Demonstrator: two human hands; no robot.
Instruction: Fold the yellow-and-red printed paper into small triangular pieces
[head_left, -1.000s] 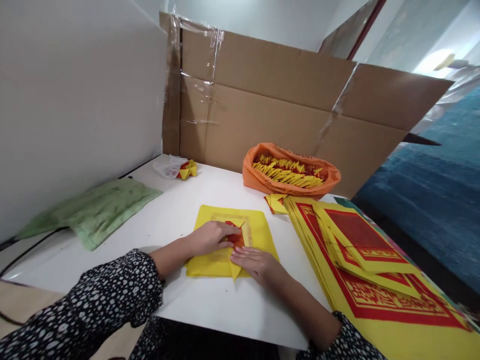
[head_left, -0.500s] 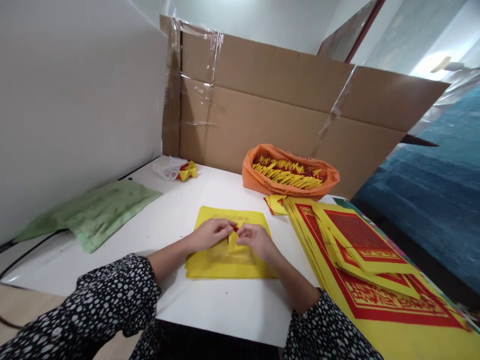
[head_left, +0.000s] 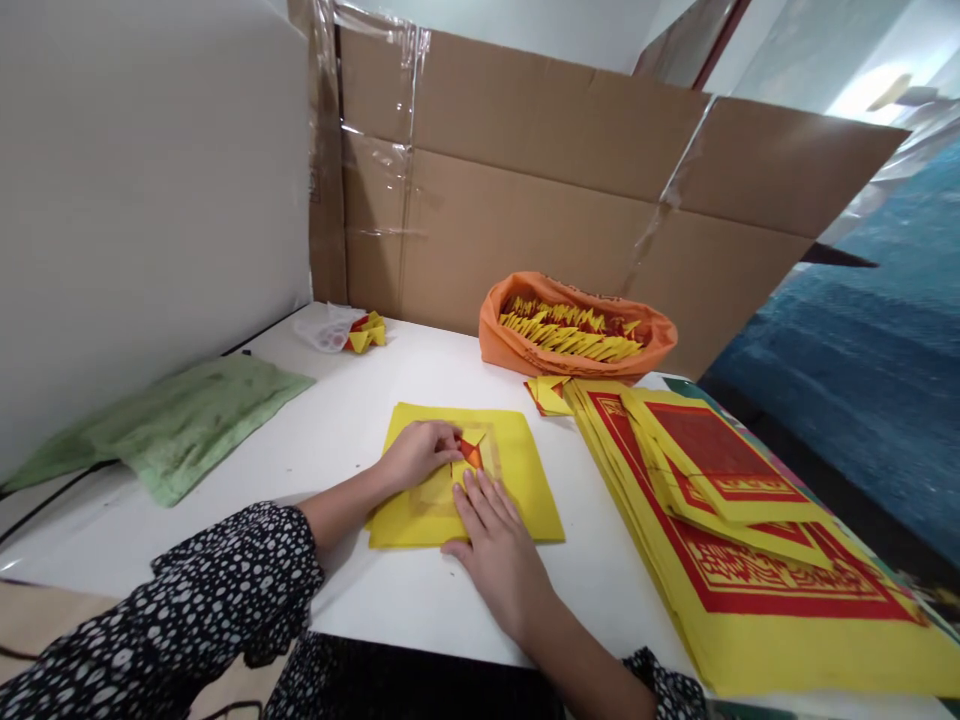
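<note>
A small folded yellow and red paper piece (head_left: pixel 472 450) lies on a stack of yellow paper sheets (head_left: pixel 525 440) on the white table. My left hand (head_left: pixel 421 457) has its thumb and fingers closed at the piece's left edge. Flat over the piece's lower part and the stack lies my right hand (head_left: pixel 499 550), its fingers stretched out and slightly spread. That hand hides the lower end of the folded piece.
An orange bag (head_left: pixel 502 350) full of folded yellow pieces stands at the back, with another folded piece (head_left: pixel 550 394) before it. Large yellow-red printed sheets (head_left: pixel 795 640) lie right. Left are a green cloth (head_left: pixel 202 420) and a clear plastic bag (head_left: pixel 327 327). Cardboard (head_left: pixel 525 160) rises behind.
My right hand has let go of the folded paper and moved down, flattening over it. The piece now rests on the stack, while my left hand stays at its left edge.
</note>
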